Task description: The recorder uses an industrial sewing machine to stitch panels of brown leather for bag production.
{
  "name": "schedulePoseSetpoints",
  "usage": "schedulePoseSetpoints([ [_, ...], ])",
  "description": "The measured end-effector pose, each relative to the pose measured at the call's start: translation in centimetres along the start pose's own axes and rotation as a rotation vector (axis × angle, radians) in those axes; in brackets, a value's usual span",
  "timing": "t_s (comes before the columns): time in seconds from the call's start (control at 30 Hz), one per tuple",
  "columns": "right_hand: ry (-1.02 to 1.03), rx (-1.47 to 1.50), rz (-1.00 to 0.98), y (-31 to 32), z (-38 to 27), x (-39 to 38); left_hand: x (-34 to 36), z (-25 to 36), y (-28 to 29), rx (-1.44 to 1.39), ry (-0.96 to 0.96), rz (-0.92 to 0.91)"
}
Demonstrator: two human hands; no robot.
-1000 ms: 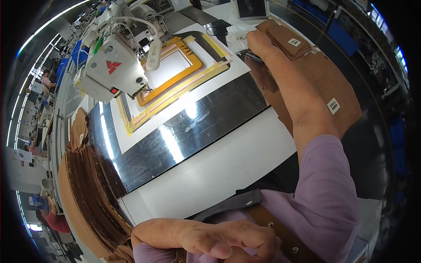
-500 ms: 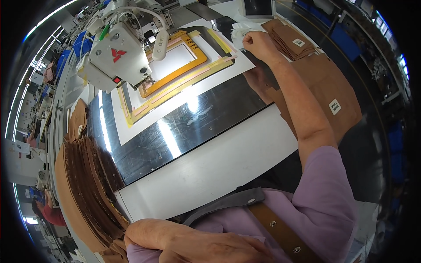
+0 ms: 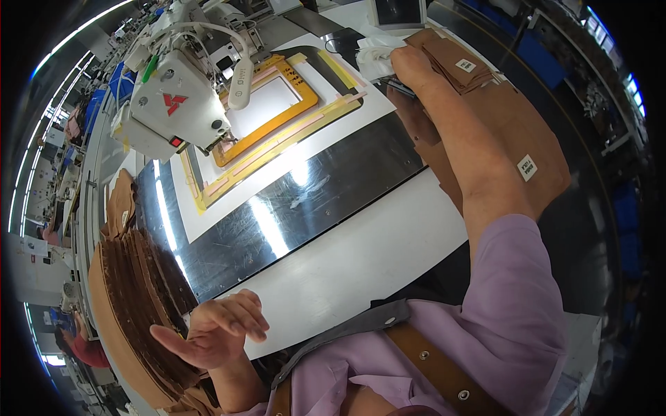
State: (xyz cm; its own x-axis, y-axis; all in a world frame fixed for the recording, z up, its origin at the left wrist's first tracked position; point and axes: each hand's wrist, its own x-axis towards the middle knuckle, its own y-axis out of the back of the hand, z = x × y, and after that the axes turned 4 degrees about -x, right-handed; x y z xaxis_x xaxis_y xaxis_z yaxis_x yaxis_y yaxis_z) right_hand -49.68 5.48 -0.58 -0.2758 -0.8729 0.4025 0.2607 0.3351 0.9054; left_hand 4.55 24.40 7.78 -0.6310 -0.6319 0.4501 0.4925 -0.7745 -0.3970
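My left hand (image 3: 215, 327) is raised over the near left edge of the white table (image 3: 340, 277), fingers spread and holding nothing. Beside it stands a tall stack of brown fabric pieces (image 3: 139, 305). At the far right my right hand (image 3: 413, 67) is closed, its fingertips against a crumpled white sheet (image 3: 374, 57). What it grips, if anything, is hidden. A thin metallic item (image 3: 399, 87) shows just below that hand; its kind is unclear. More brown pieces with white labels (image 3: 461, 62) lie to the right of this hand.
A white sewing machine head (image 3: 173, 100) stands at the far left. Under it, an orange frame (image 3: 267, 128) sits on a white sheet with yellow tape. A shiny black plate (image 3: 326, 184) spans the middle. A large labelled brown piece (image 3: 517, 132) lies under my right forearm.
My left hand has risen from near my body, turned and spread its fingers beside the stack. My right hand has shifted slightly, and the metallic item now shows below it.
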Motion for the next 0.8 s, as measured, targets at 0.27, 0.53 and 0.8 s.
schedulePoseSetpoints([
  [0.27,-0.068,0.393,0.047,1.1,1.3,-0.5,-0.6,-1.9,2.7,0.095,0.188,0.245],
  [0.53,0.24,0.844,0.066,7.4,-10.7,-6.5,9.2,-7.6,4.7,0.608,0.465,0.469],
  [0.8,0.44,0.916,-0.084,8.6,-20.5,-9.6,15.2,-12.6,11.2,0.606,0.509,0.631],
])
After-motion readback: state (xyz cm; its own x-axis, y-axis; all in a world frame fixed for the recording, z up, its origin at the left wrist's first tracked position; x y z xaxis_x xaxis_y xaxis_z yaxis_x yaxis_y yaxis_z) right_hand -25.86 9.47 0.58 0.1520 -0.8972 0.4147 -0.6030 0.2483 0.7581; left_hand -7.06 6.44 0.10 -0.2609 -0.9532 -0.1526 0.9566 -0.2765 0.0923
